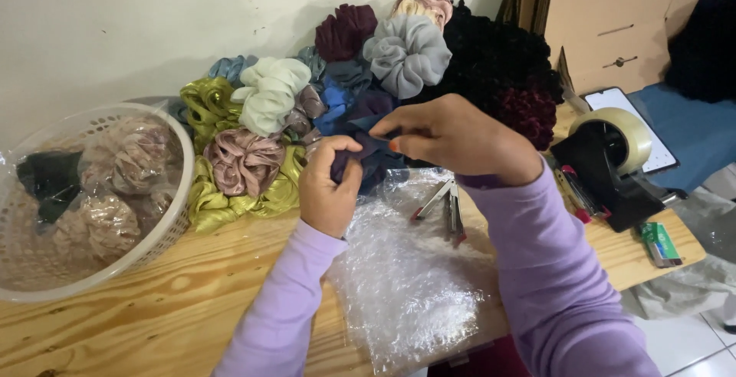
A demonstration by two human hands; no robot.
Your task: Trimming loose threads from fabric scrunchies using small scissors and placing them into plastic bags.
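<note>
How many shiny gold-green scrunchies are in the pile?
2. One gold-green scrunchie sits at the pile's left edge, beside the white one. The other lies on the table in front, under the pink one. More may be hidden underneath.

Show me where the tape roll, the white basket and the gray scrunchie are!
tape roll (622,133), head view, on its outer band.
white basket (178,207), head view, on its right rim.
gray scrunchie (408,54), head view, on its ruffled middle.
</note>
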